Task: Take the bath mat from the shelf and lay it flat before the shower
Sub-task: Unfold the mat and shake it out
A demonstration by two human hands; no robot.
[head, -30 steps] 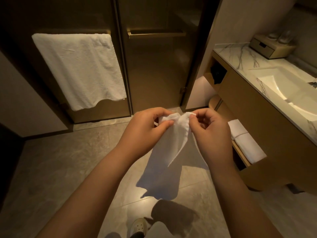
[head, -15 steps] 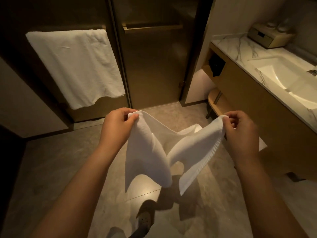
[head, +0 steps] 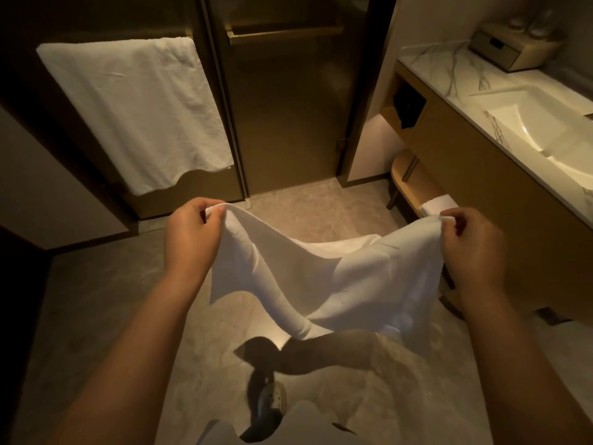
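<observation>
The white bath mat (head: pixel 324 277) hangs spread in the air above the floor tiles, sagging in the middle. My left hand (head: pixel 192 234) pinches its left top corner. My right hand (head: pixel 470 245) pinches its right top corner. The brown glass shower door (head: pixel 285 107) stands shut straight ahead, beyond the mat. Low on the right, under the vanity, is the wooden shelf (head: pixel 414 179) with a folded white towel (head: pixel 438 203) on it.
A large white towel (head: pixel 134 110) hangs on a bar on the glass panel at left. The marble vanity top (head: pixel 449 72) with its sink (head: pixel 552 130) and a small box (head: pixel 510 48) runs along the right. My shoe (head: pixel 272 396) shows on the floor below.
My hands have moved apart, from touching in front of me to wide left and right. The bunched mat has opened out between them.
</observation>
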